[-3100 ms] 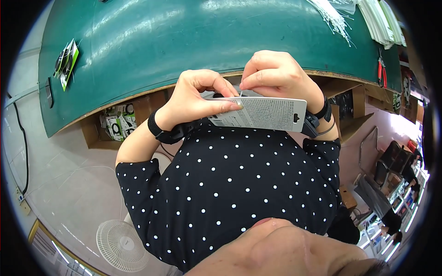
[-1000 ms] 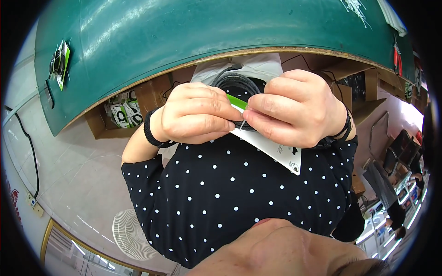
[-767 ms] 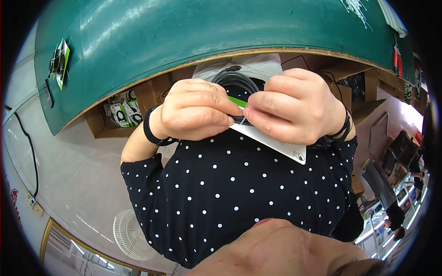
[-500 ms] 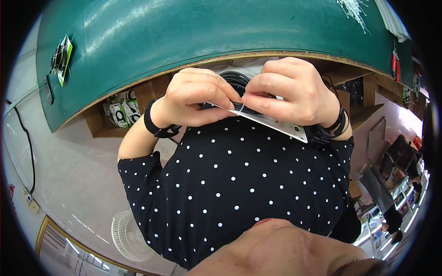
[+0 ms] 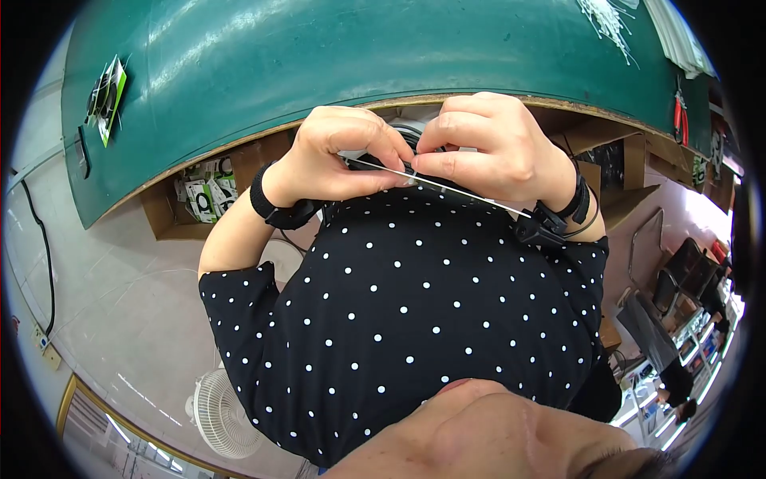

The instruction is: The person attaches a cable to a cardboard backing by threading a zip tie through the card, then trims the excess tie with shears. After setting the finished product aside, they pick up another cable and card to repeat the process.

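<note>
Both hands meet in front of my chest, just below the table's near edge. A thin white card (image 5: 479, 197), seen nearly edge-on, slants down to the right beneath my fingers. Behind it a coiled black cable (image 5: 408, 132) shows between the hands, mostly hidden by them. My left hand (image 5: 345, 150) is closed, thumb and fingers pinching the card against the cable. With its fingertips beside the left ones, my right hand (image 5: 488, 148) pinches a thin white cable tie (image 5: 412, 180), of which only a short bit shows. Black bands circle both wrists.
On the green table (image 5: 319, 60) lie packaged black cables (image 5: 106, 102) at the left and loose white cable ties (image 5: 608, 25) at the far right. Red-handled pliers (image 5: 680, 121) hang at its right edge. Below stands a cardboard box (image 5: 171, 219) of packets; a white fan (image 5: 226, 415) stands lower left.
The card has tipped from showing some of its face to nearly edge-on. Both hands have risen slightly, their fingertips staying close together.
</note>
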`<state>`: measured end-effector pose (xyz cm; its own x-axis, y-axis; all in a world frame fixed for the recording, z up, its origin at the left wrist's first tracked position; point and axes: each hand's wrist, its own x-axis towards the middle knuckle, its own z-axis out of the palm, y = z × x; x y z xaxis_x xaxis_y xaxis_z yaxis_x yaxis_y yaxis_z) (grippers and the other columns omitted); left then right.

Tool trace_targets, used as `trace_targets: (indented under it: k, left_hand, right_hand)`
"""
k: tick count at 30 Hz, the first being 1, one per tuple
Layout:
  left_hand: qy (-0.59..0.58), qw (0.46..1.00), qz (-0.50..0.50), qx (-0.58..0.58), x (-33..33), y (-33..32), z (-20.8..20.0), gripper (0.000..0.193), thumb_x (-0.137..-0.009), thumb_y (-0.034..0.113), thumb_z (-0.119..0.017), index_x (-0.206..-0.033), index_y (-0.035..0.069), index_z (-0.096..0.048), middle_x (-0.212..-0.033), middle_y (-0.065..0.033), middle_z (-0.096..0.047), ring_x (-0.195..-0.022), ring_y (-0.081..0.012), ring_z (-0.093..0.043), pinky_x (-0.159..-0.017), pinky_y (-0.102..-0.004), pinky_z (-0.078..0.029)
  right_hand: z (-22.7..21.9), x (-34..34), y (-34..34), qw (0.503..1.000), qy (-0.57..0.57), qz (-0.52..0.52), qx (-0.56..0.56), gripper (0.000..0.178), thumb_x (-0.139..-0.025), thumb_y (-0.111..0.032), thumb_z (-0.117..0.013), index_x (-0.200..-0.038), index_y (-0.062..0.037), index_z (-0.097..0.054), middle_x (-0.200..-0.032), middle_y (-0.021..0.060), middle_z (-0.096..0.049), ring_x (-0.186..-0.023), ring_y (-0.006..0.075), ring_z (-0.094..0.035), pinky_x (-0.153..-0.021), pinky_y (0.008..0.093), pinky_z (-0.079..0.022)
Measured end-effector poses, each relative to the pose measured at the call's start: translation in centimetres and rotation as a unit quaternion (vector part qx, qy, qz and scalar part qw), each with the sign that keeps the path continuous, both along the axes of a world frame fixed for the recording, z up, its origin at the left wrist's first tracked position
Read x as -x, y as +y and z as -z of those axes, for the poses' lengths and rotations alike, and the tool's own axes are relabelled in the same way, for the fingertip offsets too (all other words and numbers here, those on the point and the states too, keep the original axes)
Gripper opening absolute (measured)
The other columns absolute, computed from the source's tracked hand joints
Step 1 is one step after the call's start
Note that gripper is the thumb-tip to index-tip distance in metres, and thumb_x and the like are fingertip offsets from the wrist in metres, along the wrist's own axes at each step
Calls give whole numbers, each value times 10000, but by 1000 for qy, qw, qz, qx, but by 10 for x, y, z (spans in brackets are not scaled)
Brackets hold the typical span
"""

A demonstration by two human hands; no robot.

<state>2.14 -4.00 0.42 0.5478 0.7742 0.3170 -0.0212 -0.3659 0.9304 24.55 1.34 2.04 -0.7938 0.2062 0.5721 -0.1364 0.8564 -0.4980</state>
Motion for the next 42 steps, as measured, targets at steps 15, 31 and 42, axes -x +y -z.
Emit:
trace_targets:
  k: [15,31,42]
  left_hand:
    - [-30,901,-75,427,-2,11,5,173,-717,-9,-777,-760,3,-610,-829,-112,-685,-741,-134,-663,-682,-244,-538]
    - [-200,859,-137,450,7,17,4,148,-762,12,-742,-818,19,-605,-835,-124,-682,-730,-157,-676,-661,-273,-566]
    - [-280,832,-233,418,6,25,-14,119,-793,11,-714,-855,-6,-613,-854,-136,-680,-737,-170,-678,-661,-283,-577]
  right_hand:
    - [30,-1,31,936,-93,-27,338,232,-793,-227,-695,-848,-7,-648,-792,69,-604,-726,177,-582,-599,268,-462]
    - [39,-20,34,701,43,113,703,274,-933,-247,-564,-992,15,-620,-791,37,-632,-692,83,-580,-580,248,-469]
    - [50,-7,64,762,255,319,502,172,-905,-148,-610,-1009,-10,-605,-836,-1,-587,-681,62,-536,-601,202,-445]
